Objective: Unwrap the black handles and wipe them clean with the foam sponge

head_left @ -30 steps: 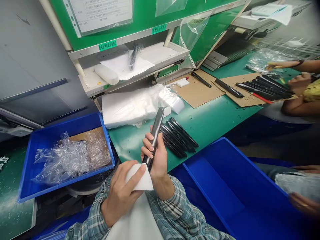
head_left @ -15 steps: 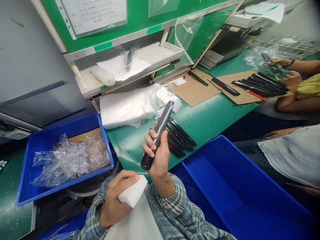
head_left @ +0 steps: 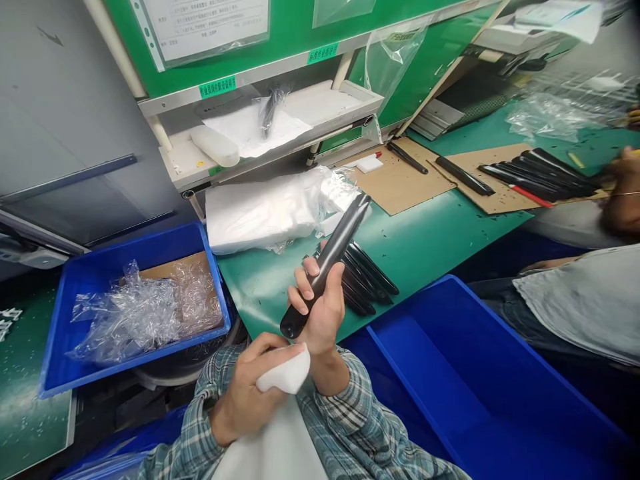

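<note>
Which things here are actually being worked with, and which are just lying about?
In use: long black part in the right hand; white foam block in the left hand; likely the row of black parts.
Lying about: blue bin of crumpled plastic; bagged white sheets; cardboard.

- Bin [head_left: 125,257] is sitting left of the desk [head_left: 430,240]; second bin [head_left: 450,373] is standing before it.
- Row of parts [head_left: 373,277] is lying on the desk, behind the rod [head_left: 340,240] in the right hand [head_left: 323,317].
- Pad [head_left: 285,375] in the left hand [head_left: 245,400] is sitting just below the rod.
</note>
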Action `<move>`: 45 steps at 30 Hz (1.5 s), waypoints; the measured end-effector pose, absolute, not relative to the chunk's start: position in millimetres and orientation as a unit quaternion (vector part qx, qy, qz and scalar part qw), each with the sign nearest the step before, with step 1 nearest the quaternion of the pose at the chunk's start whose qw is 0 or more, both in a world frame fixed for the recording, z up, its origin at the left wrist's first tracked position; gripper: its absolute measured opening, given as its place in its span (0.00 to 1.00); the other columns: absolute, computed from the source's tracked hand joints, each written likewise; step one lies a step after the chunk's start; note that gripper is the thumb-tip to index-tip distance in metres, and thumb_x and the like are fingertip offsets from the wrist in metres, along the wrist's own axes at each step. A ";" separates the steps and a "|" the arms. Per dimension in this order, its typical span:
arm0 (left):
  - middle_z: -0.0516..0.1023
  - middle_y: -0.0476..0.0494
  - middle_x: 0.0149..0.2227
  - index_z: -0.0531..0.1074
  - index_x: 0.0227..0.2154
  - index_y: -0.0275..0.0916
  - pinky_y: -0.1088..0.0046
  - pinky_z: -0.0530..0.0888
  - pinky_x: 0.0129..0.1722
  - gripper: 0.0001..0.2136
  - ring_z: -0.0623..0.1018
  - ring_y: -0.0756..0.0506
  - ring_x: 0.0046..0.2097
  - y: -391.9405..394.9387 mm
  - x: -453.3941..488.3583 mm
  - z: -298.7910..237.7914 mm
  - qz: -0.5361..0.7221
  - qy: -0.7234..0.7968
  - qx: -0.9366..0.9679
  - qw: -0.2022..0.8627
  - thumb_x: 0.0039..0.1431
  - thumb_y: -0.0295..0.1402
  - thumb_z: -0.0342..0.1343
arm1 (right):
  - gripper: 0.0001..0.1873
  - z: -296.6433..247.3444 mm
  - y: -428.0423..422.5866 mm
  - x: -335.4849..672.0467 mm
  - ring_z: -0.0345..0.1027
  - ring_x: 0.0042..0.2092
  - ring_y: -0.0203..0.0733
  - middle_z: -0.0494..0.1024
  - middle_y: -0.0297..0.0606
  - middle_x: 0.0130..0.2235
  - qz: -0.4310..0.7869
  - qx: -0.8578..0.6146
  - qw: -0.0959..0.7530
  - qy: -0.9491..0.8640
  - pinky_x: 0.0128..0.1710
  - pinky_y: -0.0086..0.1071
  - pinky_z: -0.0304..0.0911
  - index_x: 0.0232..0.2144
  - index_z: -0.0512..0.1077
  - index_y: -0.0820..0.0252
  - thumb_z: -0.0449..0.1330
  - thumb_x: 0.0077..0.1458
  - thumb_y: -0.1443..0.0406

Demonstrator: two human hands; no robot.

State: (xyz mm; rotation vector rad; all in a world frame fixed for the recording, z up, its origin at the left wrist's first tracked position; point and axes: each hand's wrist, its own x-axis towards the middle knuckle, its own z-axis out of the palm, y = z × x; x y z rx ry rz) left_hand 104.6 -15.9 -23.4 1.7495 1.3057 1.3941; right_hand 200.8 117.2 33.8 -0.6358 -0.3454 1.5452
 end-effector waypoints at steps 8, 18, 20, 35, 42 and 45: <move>0.79 0.37 0.55 0.74 0.69 0.49 0.67 0.82 0.50 0.21 0.83 0.42 0.53 -21.8 86.7 -17.2 0.527 0.523 0.649 0.169 0.77 0.32 0.58 | 0.12 21.5 122.4 203.2 0.49 0.23 0.27 0.62 0.25 0.33 0.777 -0.250 0.578 -0.033 0.13 0.13 0.55 0.46 0.72 0.51 0.70 0.69 0.57; 0.79 0.37 0.52 0.71 0.72 0.48 0.63 0.78 0.50 0.25 0.79 0.40 0.51 -11.9 94.6 -17.7 0.442 0.546 0.712 -0.017 0.76 0.26 0.54 | 0.25 25.4 109.6 193.4 0.46 0.23 0.25 0.62 0.26 0.34 0.754 -0.284 0.586 -0.088 0.13 0.13 0.55 0.32 0.67 0.56 0.77 0.60 0.51; 0.79 0.37 0.52 0.71 0.72 0.47 0.64 0.78 0.50 0.25 0.79 0.41 0.51 -12.2 94.3 -16.1 0.442 0.540 0.716 -0.014 0.76 0.26 0.53 | 0.26 27.0 108.1 193.8 0.46 0.24 0.25 0.62 0.26 0.35 0.760 -0.285 0.577 -0.092 0.13 0.13 0.54 0.32 0.68 0.57 0.79 0.56 0.51; 0.78 0.37 0.53 0.72 0.71 0.44 0.63 0.77 0.53 0.25 0.78 0.40 0.52 -12.8 92.2 -5.2 0.434 0.535 0.724 -0.032 0.75 0.23 0.53 | 0.30 39.0 105.8 193.8 0.43 0.22 0.24 0.62 0.23 0.30 0.787 -0.276 0.543 -0.097 0.13 0.13 0.52 0.32 0.67 0.56 0.82 0.50 0.49; 0.77 0.36 0.54 0.73 0.68 0.41 0.63 0.76 0.54 0.23 0.77 0.40 0.54 -15.1 90.6 -8.4 0.426 0.549 0.719 -0.025 0.75 0.22 0.52 | 0.28 33.0 109.8 192.8 0.44 0.22 0.24 0.64 0.23 0.30 0.795 -0.273 0.534 -0.087 0.13 0.13 0.52 0.33 0.68 0.57 0.81 0.53 0.51; 0.76 0.35 0.55 0.74 0.67 0.40 0.62 0.75 0.55 0.22 0.76 0.40 0.55 -15.6 90.0 -9.1 0.417 0.547 0.725 -0.027 0.74 0.22 0.52 | 0.28 32.0 109.2 191.2 0.42 0.21 0.24 0.62 0.23 0.29 0.807 -0.284 0.510 -0.092 0.12 0.14 0.52 0.32 0.68 0.57 0.80 0.54 0.48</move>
